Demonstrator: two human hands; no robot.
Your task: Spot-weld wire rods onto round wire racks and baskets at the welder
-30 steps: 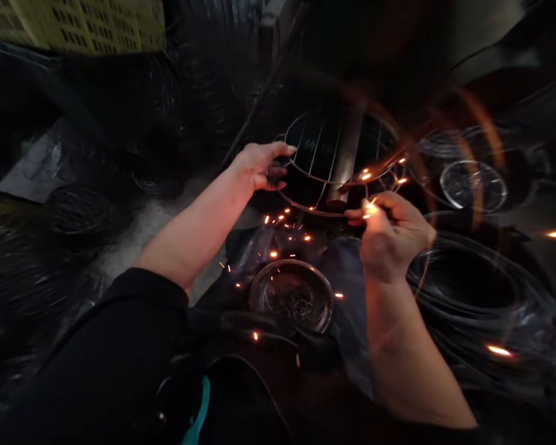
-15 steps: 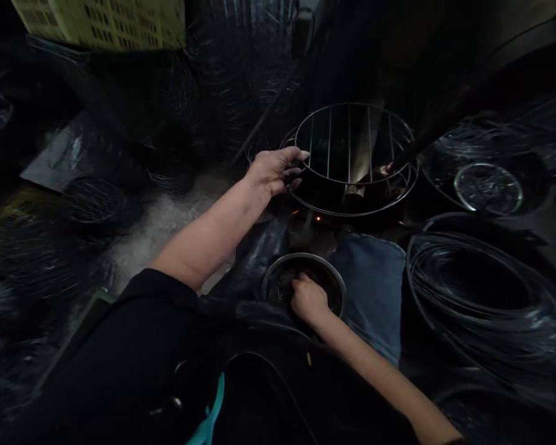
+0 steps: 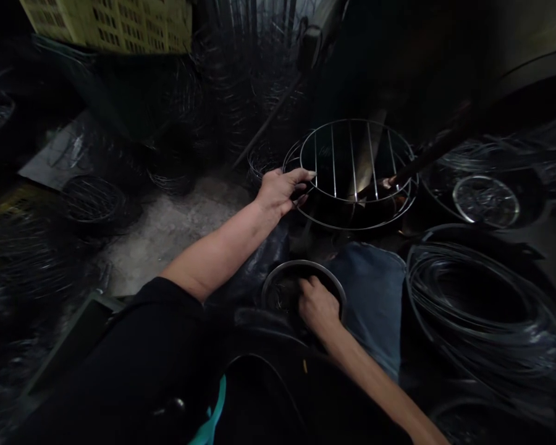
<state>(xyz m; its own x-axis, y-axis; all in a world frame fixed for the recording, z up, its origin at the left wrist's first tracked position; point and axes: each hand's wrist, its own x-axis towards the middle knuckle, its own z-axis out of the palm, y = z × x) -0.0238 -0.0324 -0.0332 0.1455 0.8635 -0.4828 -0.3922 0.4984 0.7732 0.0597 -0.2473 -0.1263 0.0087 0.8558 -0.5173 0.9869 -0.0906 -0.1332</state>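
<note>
Two hands work in dim light, with a yellow crate (image 3: 111, 21) at upper left. The left hand (image 3: 280, 191) reaches forward, its fingers (image 3: 301, 179) closed over the left rim of the round wire rack (image 3: 351, 161), which stands just beyond them. Lower, the right hand (image 3: 319, 306) dips into a metal bowl (image 3: 301, 264) — whether its fingers hold anything cannot be told. Wire coils (image 3: 482, 296) lie to the right.

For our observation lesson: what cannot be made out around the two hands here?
Head view:
- Right hand: fingertips buried in the round steel bowl, so any pick-up is hidden.
- Bowl contents: too dark.
- Pale yellow slatted plastic crate: cut off by the top edge.
- Left hand gripping the round silver wire rack: thumb in shadow.
</note>
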